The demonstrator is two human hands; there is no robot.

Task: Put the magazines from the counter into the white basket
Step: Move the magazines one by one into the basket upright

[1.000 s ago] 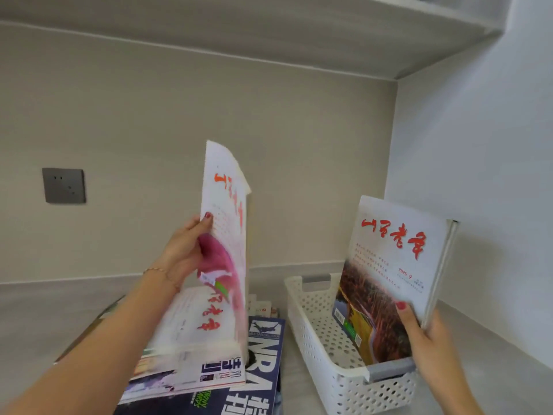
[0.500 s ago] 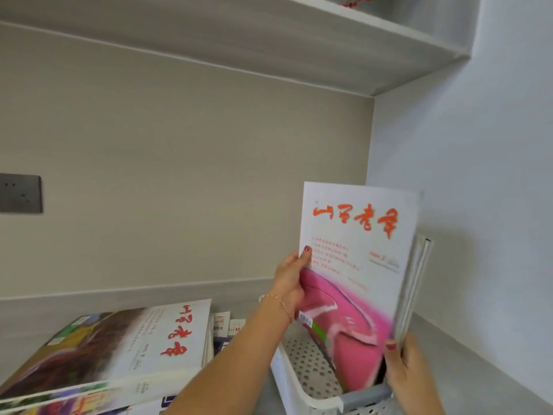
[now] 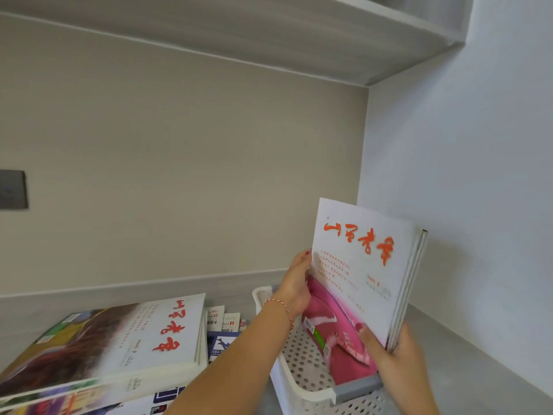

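I see my left hand [image 3: 294, 287] gripping the left edge of a white-and-pink magazine [image 3: 356, 283] standing upright in the white basket [image 3: 302, 375]. My right hand [image 3: 392, 353] clasps its lower right corner together with another magazine [image 3: 414, 283] behind it. More magazines [image 3: 113, 345] lie stacked on the bench [image 3: 478, 363], just left of the basket.

The pink-cover magazine [image 3: 356, 283], lifted off the stack a second ago, now stands in the white basket [image 3: 302, 381], both hands gripping it there.
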